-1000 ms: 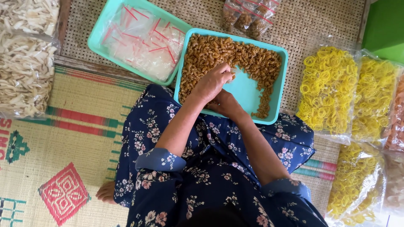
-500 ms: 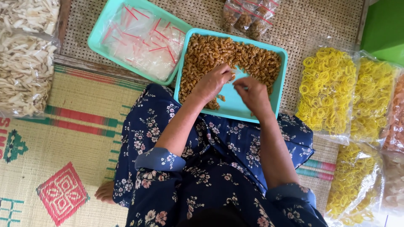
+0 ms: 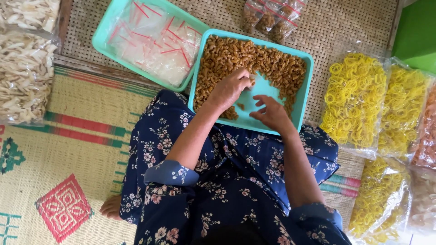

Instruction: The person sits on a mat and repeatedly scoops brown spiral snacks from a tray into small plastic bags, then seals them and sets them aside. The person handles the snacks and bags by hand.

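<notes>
I saw my left hand [image 3: 229,88] curled down into the pile of brown curly snacks [image 3: 236,59], its grip closed around a small bunch of them. My right hand [image 3: 271,114] was just beside it, over the bare blue bottom of the tray, with its fingers spread and loose. I could not tell if its grip held anything.

Both hands were in the teal tray [image 3: 305,86]. The snacks filled the far side and the left side of it. The near middle was bare, with a few loose pieces. The tray sat partly on my lap, on my blue flowered dress [image 3: 245,159].

A second teal tray [image 3: 103,43] lay next to it on the left. It held clear little bags with red strips [image 3: 156,38].

Past the trays lay small filled bags of brown snacks [image 3: 270,16] on the woven mat [image 3: 336,27]. On my right were big bags of yellow ring snacks [image 3: 356,97]. On my left were bags of pale white chips [image 3: 25,68].

My arms hid part of the tray's near edge. The bags at the sides were cut off by the picture. My bare foot [image 3: 111,206] peeked out on the striped mat [image 3: 63,136].
</notes>
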